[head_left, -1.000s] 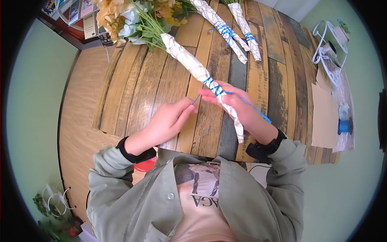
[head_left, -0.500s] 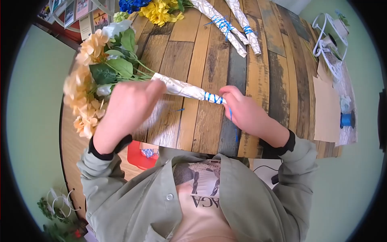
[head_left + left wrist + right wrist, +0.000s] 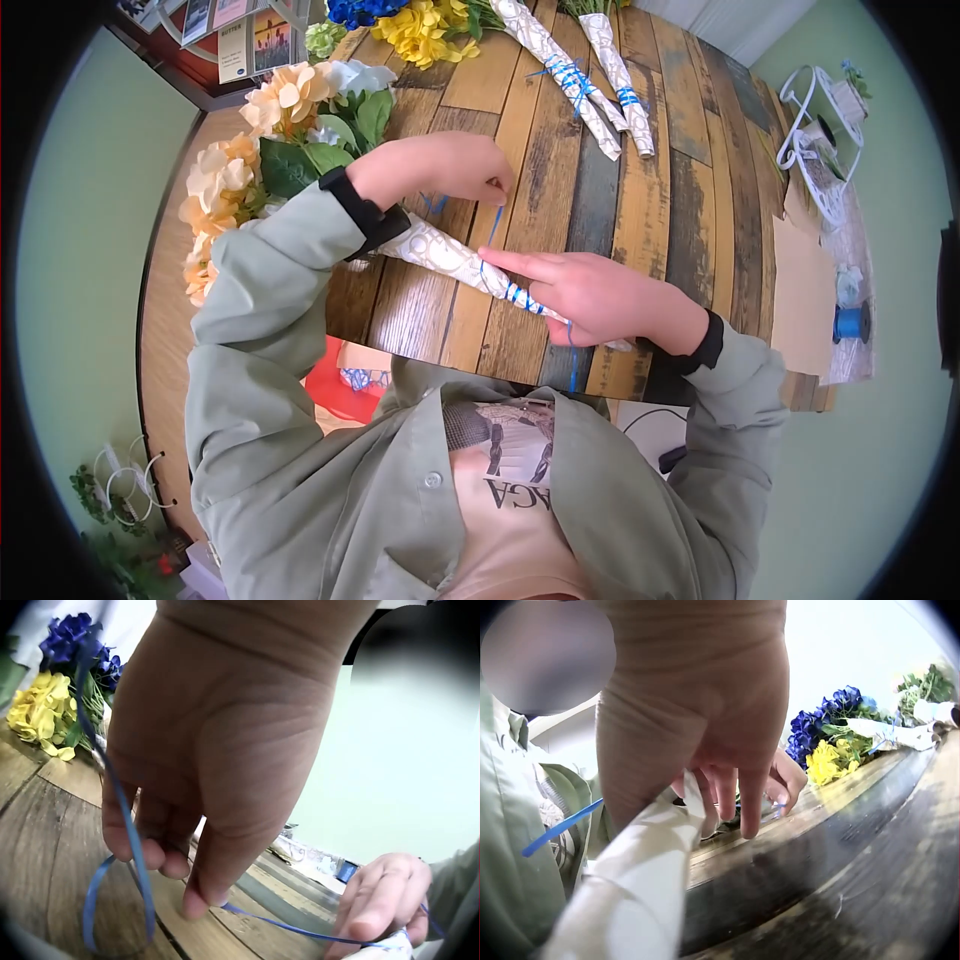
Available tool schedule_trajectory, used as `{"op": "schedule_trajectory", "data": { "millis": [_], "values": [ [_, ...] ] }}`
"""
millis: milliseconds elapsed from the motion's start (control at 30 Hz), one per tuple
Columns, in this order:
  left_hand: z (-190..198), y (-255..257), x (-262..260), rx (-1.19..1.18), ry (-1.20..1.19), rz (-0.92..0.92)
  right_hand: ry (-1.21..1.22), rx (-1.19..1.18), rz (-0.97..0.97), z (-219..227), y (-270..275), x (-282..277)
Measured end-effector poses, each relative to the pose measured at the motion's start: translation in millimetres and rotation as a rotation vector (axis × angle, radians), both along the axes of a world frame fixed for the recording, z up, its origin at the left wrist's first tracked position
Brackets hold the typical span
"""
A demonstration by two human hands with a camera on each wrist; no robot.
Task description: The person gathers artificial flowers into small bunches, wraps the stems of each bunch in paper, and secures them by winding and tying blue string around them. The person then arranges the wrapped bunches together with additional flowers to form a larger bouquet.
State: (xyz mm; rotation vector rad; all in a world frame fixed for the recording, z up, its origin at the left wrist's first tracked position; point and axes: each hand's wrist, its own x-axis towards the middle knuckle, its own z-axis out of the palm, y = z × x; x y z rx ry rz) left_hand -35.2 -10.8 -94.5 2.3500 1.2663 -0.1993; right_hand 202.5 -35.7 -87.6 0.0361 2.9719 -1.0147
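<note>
A bouquet of peach and white artificial flowers (image 3: 220, 175) lies slantwise over the table's left part, its stems in patterned white paper (image 3: 435, 255). My right hand (image 3: 600, 295) grips the narrow end of the wrap, index finger stretched along it beside the wound blue turns. Beyond the bouquet, my left hand (image 3: 450, 165) pinches a thin blue ribbon (image 3: 498, 220) between thumb and fingers. That ribbon runs taut from the left fingertips to the wrap in the left wrist view, with a loose loop (image 3: 90, 900) hanging from the hand. Another blue tail (image 3: 573, 360) dangles below the right hand.
Two paper-wrapped bouquets (image 3: 560, 75) tied in blue lie at the back of the wooden table (image 3: 690, 230), near blue and yellow flowers (image 3: 425, 32). At right are brown paper (image 3: 800, 300), a blue ribbon spool (image 3: 852, 323) and a white wire stand (image 3: 825, 150). A red bin (image 3: 345, 395) stands below.
The bouquet's flower end has swung from the back toward the left. My left hand has carried the ribbon over to the wrap's far side. My right index finger now stretches along the paper.
</note>
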Motion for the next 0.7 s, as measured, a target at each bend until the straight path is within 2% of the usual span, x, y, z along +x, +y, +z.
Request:
{"op": "schedule_trajectory", "data": {
  "millis": [133,200,233,300,333,400,433,467,500,533,567,600,633,667,700],
  "values": [
    [-6,-14,1,0.1,-0.068,0.076,-0.059,-0.084,0.091,-11,8,-4],
    [-17,-24,-6,0.632,-0.237,-0.059,0.046,-0.142,0.115,-17,8,-6],
    [-5,-35,-2,0.632,-0.238,-0.053,0.044,-0.144,0.119,-17,8,-7],
    [25,-66,8,0.944,-0.307,0.195,0.129,-0.228,0.128,-16,8,-7],
    [36,-90,12,0.882,-0.342,0.345,0.132,-0.23,0.122,-16,9,-8],
    [48,-133,12,0.33,-0.275,0.525,0.184,-0.306,0.136,-19,11,-7],
    [43,-148,10,0.023,-0.33,0.607,0.182,-0.313,0.133,-20,12,-6],
    [28,-159,2,-0.024,-0.349,0.481,0.164,-0.414,0.14,-19,13,-6],
    [8,-165,3,0.079,-0.461,0.48,0.147,-0.513,0.152,-18,14,-8],
    [-10,-170,3,0.183,-0.57,0.479,0.146,-0.517,0.162,-16,14,-10],
    [-22,-172,4,0.184,-0.568,0.491,0.133,-0.615,0.137,-14,14,-12],
    [-32,-172,7,-0.127,-0.873,0.628,0.118,-0.708,0.111,-12,14,-14],
    [-36,-170,9,-0.452,-1.17,0.749,0.111,-0.701,0.093,-11,15,-16],
    [-36,-166,10,-0.447,-1.173,0.753,0.109,-0.699,0.099,-11,14,-18],
    [-35,-159,11,-0.559,-1.273,0.723,0.12,-0.737,0.069,-11,14,-19]
  ]
}}
